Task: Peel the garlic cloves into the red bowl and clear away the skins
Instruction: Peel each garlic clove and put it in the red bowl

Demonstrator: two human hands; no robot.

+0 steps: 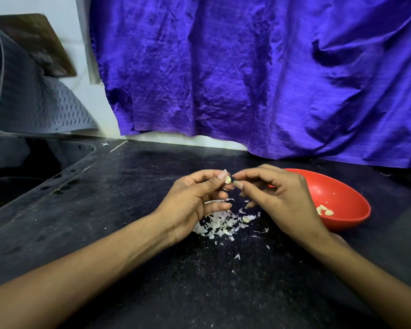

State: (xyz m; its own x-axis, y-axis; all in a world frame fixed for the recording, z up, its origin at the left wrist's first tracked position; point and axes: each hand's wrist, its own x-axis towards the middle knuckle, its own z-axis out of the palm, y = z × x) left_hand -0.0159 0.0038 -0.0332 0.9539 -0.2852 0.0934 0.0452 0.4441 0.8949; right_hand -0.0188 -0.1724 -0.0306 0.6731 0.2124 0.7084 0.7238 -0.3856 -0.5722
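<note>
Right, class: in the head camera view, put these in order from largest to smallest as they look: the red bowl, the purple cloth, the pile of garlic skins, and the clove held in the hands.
1. purple cloth
2. red bowl
3. pile of garlic skins, though part is hidden by the left hand
4. clove, pinched between the left hand and the right hand
</note>
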